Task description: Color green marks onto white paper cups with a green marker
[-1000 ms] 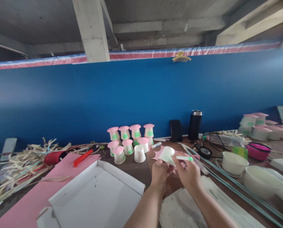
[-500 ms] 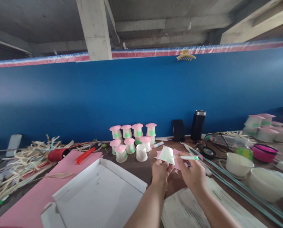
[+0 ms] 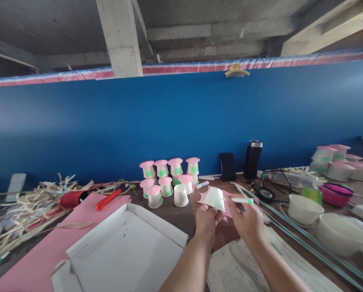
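Compared with a second ago, the right hand (image 3: 250, 219) has drawn slightly away from the white paper cup (image 3: 214, 198), leaving more of that cup's side uncovered. The cup is above the counter (image 3: 225, 234), nearer the person than the black flask (image 3: 253, 160) and to its left. The left hand (image 3: 206, 219) grips it low, by its wide end, probably to keep the side facing the marker (image 3: 242, 200) free. Pinched in the right hand's fingers, the marker points at the cup, green end outward; whether its tip touches is too small to tell. Pink paper (image 3: 227, 209) lies behind the hands, also nearer than the flask. Farther left of the flask, pink-topped cups (image 3: 166, 186) stand close together, seemingly to save room, with one plain cup (image 3: 180, 196) in front.
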